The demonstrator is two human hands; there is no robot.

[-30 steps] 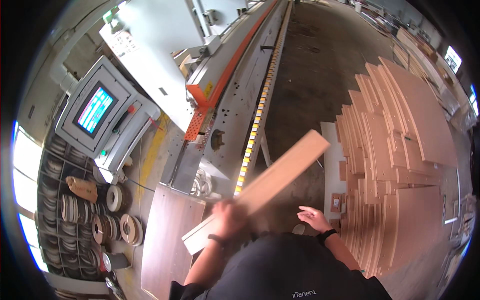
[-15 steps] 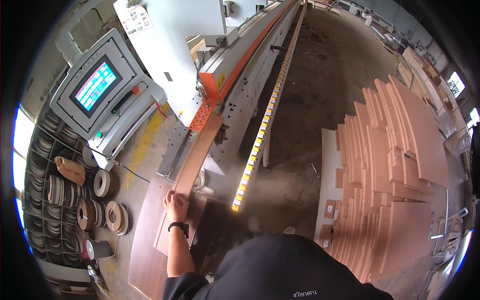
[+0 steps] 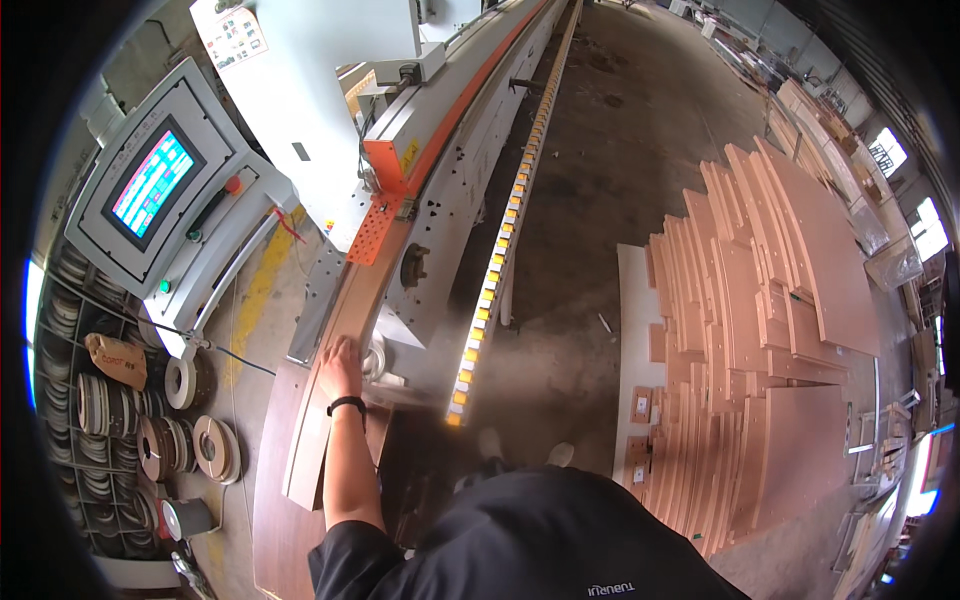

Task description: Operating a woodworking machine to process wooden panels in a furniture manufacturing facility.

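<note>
My left hand (image 3: 341, 370), with a dark band on the wrist, is closed over a long, narrow brown wooden board (image 3: 360, 290), fingers bent against it. The far part of the board lies beside the edge-banding machine's perforated orange plate (image 3: 371, 232). Under and behind the hand, another brown wooden piece (image 3: 308, 455) rests on a dark brown support panel (image 3: 272, 490). The exact grip of the fingertips is hard to see. My right hand is out of view.
At left stand a control console (image 3: 150, 185) with a lit screen and several rolls of edging (image 3: 215, 448). A roller rail (image 3: 490, 290) with yellow and white segments runs forward. Brown panels (image 3: 790, 450) are stacked at right. Two shoe tips show by my dark shirt.
My left hand has moved forward along the wooden board, toward the orange plate. The whole view has shifted slightly, so the machine and stacks appear farther left.
</note>
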